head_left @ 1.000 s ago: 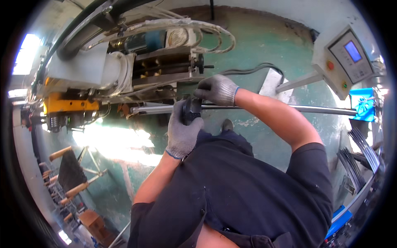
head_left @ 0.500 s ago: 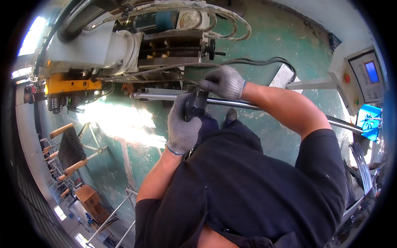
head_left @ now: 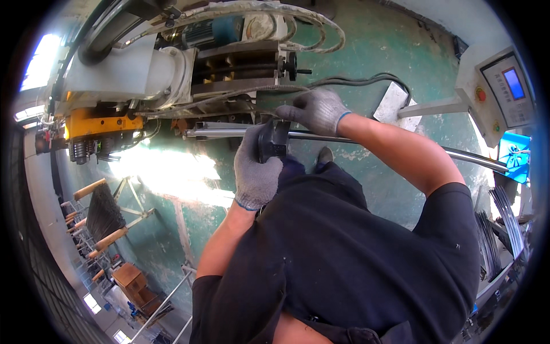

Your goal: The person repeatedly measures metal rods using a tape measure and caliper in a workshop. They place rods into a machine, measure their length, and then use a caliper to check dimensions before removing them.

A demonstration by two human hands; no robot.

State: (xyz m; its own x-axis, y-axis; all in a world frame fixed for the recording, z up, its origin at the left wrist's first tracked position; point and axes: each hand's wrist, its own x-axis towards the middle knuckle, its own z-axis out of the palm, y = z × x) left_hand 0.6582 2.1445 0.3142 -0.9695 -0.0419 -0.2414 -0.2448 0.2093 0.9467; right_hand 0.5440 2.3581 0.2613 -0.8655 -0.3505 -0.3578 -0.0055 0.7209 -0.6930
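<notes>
Now, yellow block (head_left: 106, 123): it sits at your far left, with coiled springs (head_left: 78, 150) just under it.
Rack (head_left: 112, 236): below the yellow block, its wooden rollers on either side of a dark mass too blurred to name.
Wooden box (head_left: 130, 281): near your lower left, past the rack.
Motor (head_left: 209, 33): up on the machine, blue at one end, with pale hoses (head_left: 252, 7) looping above it.
Metal bars (head_left: 215, 133): they run across in front of you, from below the machine, past both your hands and away to the right.
Left hand (head_left: 255, 166): gloved and wrapped around the black block, thumb on the near side.
Black block (head_left: 276, 142): in your left hand, right at the bars; you cannot tell from here whether it goes around them or only covers them.
Handwheel (head_left: 293, 66): on the machine, beyond the block.
Right hand (head_left: 316, 110): gloved, fingers bent, tips at the block's far edge; whether they grip it, I cannot tell.
Boot (head_left: 325, 155): on the green floor (head_left: 395, 200), beneath the bars.
Control box (head_left: 487, 103): at your right, with a lit screen (head_left: 514, 83) and a red button (head_left: 480, 93).
Blue piece (head_left: 514, 155): below the control box, by the bars' far end.
</notes>
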